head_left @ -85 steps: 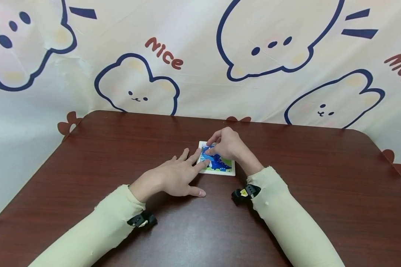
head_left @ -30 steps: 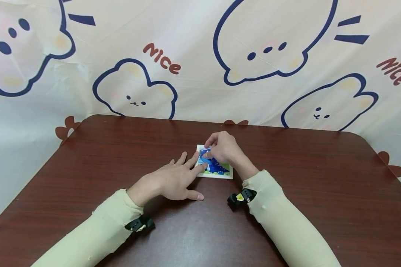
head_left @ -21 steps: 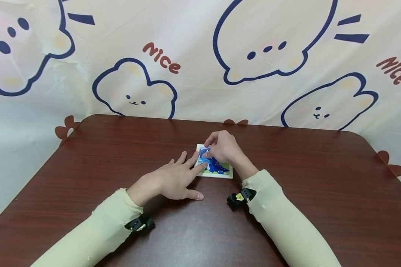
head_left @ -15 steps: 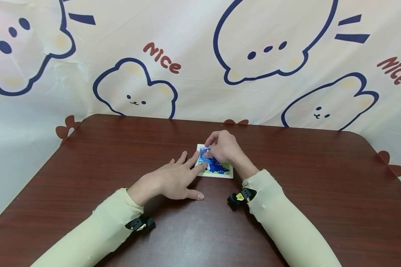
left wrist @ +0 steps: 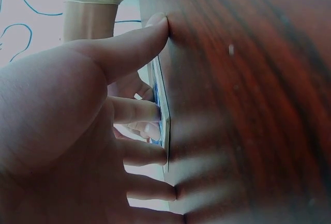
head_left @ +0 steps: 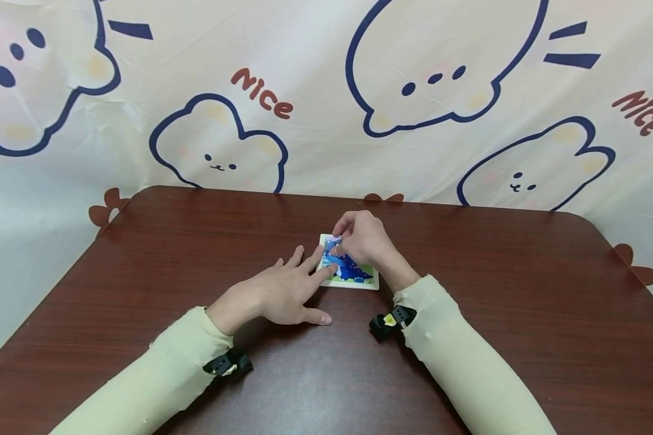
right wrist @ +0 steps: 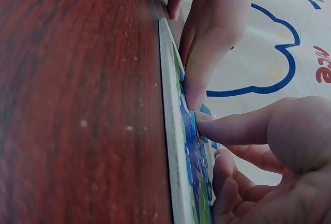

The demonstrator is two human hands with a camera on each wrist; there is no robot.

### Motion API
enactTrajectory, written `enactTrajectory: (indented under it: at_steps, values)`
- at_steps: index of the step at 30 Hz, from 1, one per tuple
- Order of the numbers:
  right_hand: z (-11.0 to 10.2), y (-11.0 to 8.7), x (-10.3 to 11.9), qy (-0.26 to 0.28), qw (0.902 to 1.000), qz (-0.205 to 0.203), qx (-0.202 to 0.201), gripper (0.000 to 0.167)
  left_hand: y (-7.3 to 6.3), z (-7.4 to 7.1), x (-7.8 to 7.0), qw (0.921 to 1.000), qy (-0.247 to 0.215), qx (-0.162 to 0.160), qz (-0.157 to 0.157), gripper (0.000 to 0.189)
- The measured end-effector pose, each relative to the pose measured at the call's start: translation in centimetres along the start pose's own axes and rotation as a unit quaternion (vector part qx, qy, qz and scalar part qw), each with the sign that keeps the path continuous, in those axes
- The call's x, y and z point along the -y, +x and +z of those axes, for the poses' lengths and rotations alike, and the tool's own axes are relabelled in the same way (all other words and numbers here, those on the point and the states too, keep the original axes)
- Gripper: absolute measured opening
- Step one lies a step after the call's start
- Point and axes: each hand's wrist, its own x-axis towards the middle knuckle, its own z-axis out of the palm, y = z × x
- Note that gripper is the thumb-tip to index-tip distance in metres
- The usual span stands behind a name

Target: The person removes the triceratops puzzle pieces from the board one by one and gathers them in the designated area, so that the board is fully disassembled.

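On wood-grained table (head_left: 326, 374), thin square board (head_left: 355, 271), spread fingers (head_left: 326, 273) touching

Red-brown "Nice" lettering (head_left: 262, 93) is appearing twice on the printed fabric backdrop (head_left: 315, 151) in the head view; the right-wrist view is showing it once.

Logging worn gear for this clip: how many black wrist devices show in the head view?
2: one black device at the wrist of the left hand, another black device at that of the right hand. Both sit nearer the wearer than the picture board. None seems hidden.
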Motion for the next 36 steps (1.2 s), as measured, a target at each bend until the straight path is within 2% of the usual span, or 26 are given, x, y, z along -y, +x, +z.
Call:
enactTrajectory:
  at_steps: [13,23,32,34,36]
  values:
    - [-0.2,-0.1,-0.2,0.005,1.0000,-0.005,0.000,0.019,0.4,0.2,0.2,1.0000,0.003,0.001,0.004,0.091]
    - [-0.2,-0.1,-0.2,0.006,0.9999,-0.012,0.008,0.019,0.0,-0.1,0.0,1.0000,0.001,0.006,0.002,0.090]
    - [-0.4,0.0,-0.3,-0.001,0.9996,-0.022,0.015,0.017,0.2,0.2,0.2,1.0000,0.004,0.003,-0.001,0.089]
    - [-0.4,0.0,-0.4,-0.004,0.9995,-0.024,0.018,0.018,0.6,0.6,0.6,1.0000,0.000,0.001,0.001,0.091]
    - [-0.5,0.0,-0.4,-0.006,0.9994,-0.026,0.023,0.020,1.8,1.7,2.0,0.9999,0.002,-0.007,0.008,0.098]
